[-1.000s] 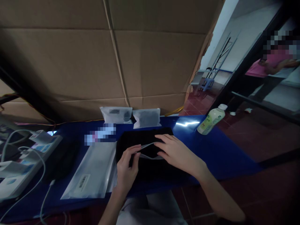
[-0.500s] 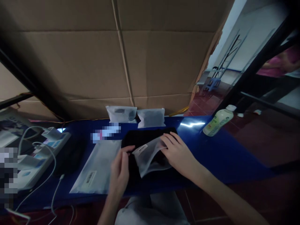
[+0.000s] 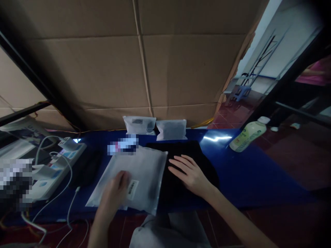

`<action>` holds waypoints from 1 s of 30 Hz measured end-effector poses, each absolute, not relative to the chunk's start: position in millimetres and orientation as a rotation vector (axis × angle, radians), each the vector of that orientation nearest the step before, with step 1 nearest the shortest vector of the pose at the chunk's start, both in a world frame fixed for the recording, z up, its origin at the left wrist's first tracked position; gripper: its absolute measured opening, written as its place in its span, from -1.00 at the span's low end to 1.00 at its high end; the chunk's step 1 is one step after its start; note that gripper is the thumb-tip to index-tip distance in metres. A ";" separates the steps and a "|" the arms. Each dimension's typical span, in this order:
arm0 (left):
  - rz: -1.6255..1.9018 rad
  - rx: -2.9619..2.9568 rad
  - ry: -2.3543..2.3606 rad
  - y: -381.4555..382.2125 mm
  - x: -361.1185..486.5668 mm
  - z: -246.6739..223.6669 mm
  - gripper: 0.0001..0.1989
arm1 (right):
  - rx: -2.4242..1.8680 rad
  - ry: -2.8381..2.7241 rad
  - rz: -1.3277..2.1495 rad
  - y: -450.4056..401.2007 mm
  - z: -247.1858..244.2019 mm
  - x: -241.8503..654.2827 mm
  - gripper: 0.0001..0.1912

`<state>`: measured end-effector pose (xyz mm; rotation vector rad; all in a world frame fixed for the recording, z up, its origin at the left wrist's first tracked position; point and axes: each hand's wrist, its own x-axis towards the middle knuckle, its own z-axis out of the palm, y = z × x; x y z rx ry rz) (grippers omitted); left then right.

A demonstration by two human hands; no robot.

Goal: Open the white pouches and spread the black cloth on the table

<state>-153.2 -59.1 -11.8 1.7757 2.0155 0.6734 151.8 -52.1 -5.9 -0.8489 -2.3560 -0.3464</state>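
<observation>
A frosted plastic bag (image 3: 147, 168) with a barcode label lies slanted on the left of the work area, on top of another frosted bag (image 3: 99, 187). My left hand (image 3: 116, 189) is over the upper bag, left of its label. It is smeared by motion, and whether its fingers grip the plastic cannot be made out. Just right of the bag, a dark folded cloth-like item (image 3: 204, 162) rests on the blue table, partly under the bag's edge. My right hand (image 3: 190, 175) lies on this black item with fingers stretched out and apart, holding nothing.
Two small frosted pouches (image 3: 141, 125) stand against the cardboard wall (image 3: 181, 69). A drink bottle (image 3: 248, 134) is on the right of the blue table (image 3: 258, 175). Left, a power strip (image 3: 55, 175) carries chargers and white cables. A person in pink (image 3: 315, 74) is beyond the frame.
The frosted bag moved left off the black item onto the other bag, along with my left hand. My right hand let go of the bag and now lies flat on the black item.
</observation>
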 end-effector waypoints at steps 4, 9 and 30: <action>0.545 1.910 2.413 -58.8 -208.7 -14.6 -0.66 | -0.945 -2.302 -0.312 -57.3 -1.2 165.2 -0.56; 0.703 2.232 2.495 -62.9 -216.5 -26.9 -0.50 | -1.282 -2.320 -0.186 -75.9 -0.2 161.1 -0.60; 0.995 2.448 2.064 -62.0 -148.9 -39.1 -0.65 | -1.470 -1.761 0.633 -21.8 -2.7 191.9 -0.75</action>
